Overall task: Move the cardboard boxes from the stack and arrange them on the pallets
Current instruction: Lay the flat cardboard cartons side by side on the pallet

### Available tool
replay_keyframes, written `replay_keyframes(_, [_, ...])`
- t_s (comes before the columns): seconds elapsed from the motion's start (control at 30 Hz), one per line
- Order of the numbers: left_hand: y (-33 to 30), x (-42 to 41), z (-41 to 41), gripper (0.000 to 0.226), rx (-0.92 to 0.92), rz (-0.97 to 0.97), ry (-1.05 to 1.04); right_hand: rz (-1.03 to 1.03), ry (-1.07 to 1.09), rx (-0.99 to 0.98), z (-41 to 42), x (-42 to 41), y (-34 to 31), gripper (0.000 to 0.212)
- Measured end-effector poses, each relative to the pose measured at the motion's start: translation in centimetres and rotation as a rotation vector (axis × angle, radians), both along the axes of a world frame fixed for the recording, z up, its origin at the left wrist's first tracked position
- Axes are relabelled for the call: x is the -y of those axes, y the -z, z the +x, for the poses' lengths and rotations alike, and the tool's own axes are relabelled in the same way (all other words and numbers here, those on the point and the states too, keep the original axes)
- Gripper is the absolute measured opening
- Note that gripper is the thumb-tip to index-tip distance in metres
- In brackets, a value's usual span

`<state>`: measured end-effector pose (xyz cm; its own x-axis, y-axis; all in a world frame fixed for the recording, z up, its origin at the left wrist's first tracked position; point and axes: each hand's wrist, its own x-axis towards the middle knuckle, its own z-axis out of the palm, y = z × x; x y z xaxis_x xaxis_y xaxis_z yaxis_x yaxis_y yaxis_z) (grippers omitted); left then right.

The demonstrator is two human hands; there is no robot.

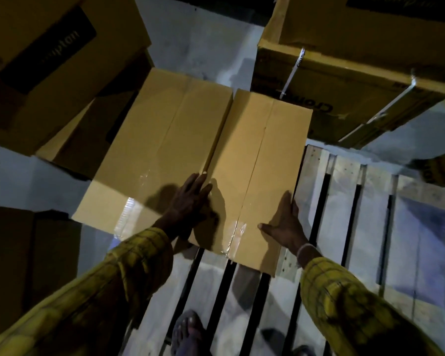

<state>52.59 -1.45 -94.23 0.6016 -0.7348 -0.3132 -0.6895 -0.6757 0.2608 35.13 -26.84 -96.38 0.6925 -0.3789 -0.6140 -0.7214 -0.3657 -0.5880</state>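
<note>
Two plain tan cardboard boxes lie side by side on a pale wooden pallet (350, 201). The right box (262, 150) has a taped seam down its top. My left hand (190, 199) lies with straight fingers at the gap between the right box and the left box (159, 140). My right hand (285, 222) presses the right box's near right edge, fingers along the side, thumb spread over the top. Both sleeves are yellow checked cloth.
Printed boxes are stacked at the upper left (49, 60) and upper right (344, 73). Another dark box (23, 265) stands at the left. Bare pallet slats with dark gaps run to the right and toward me. My sandalled foot (188, 332) stands on the slats.
</note>
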Motion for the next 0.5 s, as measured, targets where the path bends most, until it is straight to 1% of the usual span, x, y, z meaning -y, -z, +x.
replay_keyframes(0.03, [0.4,-0.6,-0.3,0.105,0.005,-0.02,0.02,-0.007,-0.003,-0.001,0.0,-0.3,-0.1,0.137])
replay_keyframes(0.07, [0.7,-1.1,-0.9,0.101,0.021,-0.052,0.061,-0.016,-0.002,-0.006,0.0,-0.7,-0.3,0.138])
replay_keyframes(0.13, [1.0,-1.5,-3.1,0.079,0.073,-0.126,0.132,-0.027,0.023,-0.019,-0.1,-1.6,-0.5,0.14])
replay_keyframes(0.17, [0.9,-1.5,-4.4,0.074,0.087,-0.158,0.132,-0.025,0.045,-0.024,-0.1,-2.0,-0.6,0.141])
replay_keyframes(0.2, [0.7,-1.3,-5.6,0.074,0.075,-0.18,0.114,-0.02,0.065,-0.027,-0.1,-2.4,-0.7,0.141])
replay_keyframes(0.33, [1.4,-0.5,-7.7,0.075,0.012,-0.22,-0.116,0.0,0.101,-0.034,-0.1,-2.5,-0.7,0.139])
replay_keyframes(0.4, [1.9,0.2,-7.5,0.076,-0.057,-0.189,-0.203,0.013,0.104,-0.034,-0.3,-2.1,-0.3,0.139])
replay_keyframes(0.5, [2.1,2.1,-6.8,0.093,-0.121,-0.091,-0.325,0.032,0.119,-0.016,-0.3,-1.4,0.4,0.137])
